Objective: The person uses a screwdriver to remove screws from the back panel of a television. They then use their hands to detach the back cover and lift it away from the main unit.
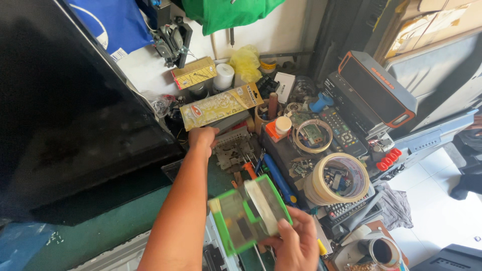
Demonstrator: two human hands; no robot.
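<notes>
While the right hand (296, 246) grips a clear box with green edges (249, 213) at lower centre, the left hand (202, 138) reaches up mid-frame, fingers curled onto a grey metal part (233, 148); whether it grips is unclear. Two tape rolls: a big one (337, 179) centre right, a thinner ring (312, 135) above it. One long yellow package (221, 106) upper centre, one small yellow box (194, 73) above it. One orange-trimmed black speaker (376, 88) upper right.

left arm stretched forward | left hand (202, 138) curled down; right hand (296, 244) grip closed
</notes>
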